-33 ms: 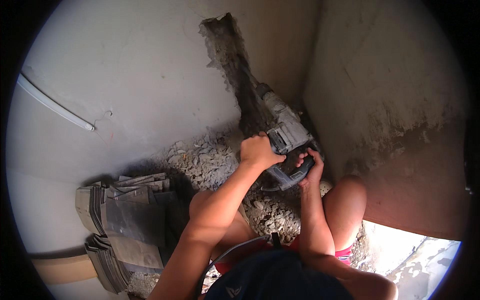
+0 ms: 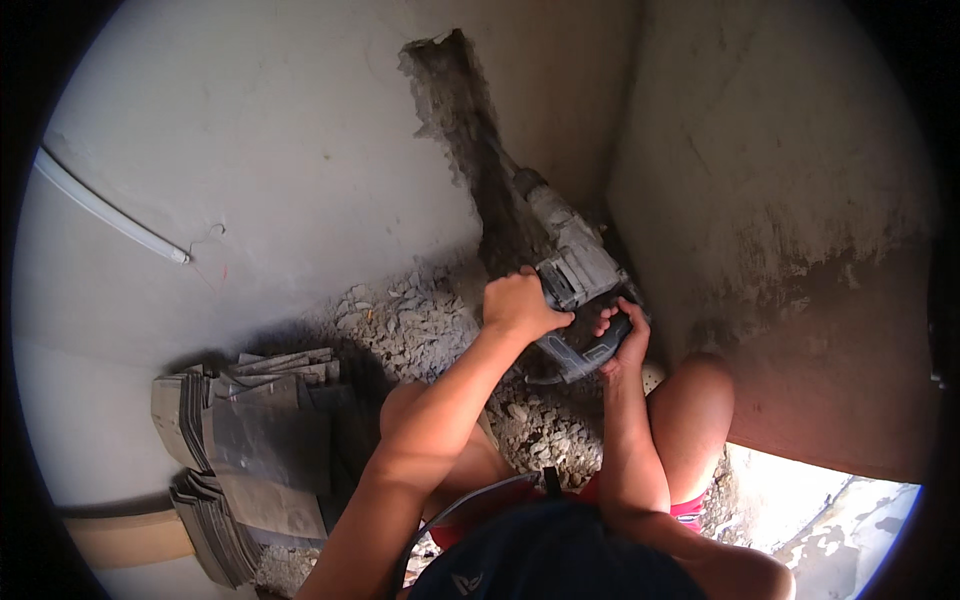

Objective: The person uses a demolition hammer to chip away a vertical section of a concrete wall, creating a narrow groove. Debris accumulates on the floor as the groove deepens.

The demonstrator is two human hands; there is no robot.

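A dusty grey rotary hammer [image 2: 580, 262] slants up and to the left, its nose toward a rough channel [image 2: 455, 110] broken into the left wall. My right hand [image 2: 628, 338] is closed round its dark rear handle. At the left side of the tool's body, my left hand [image 2: 522, 303] is closed on it, thumb toward the rear; part of its grip is hidden. The tip of the bit cannot be made out against the dark channel.
Broken rubble [image 2: 400, 318] lies along the wall's foot and between my legs. At lower left are stacked grey panels [image 2: 265, 440]. A white conduit [image 2: 110, 212] runs along the left wall. The right wall [image 2: 790, 240] stands close beside the tool.
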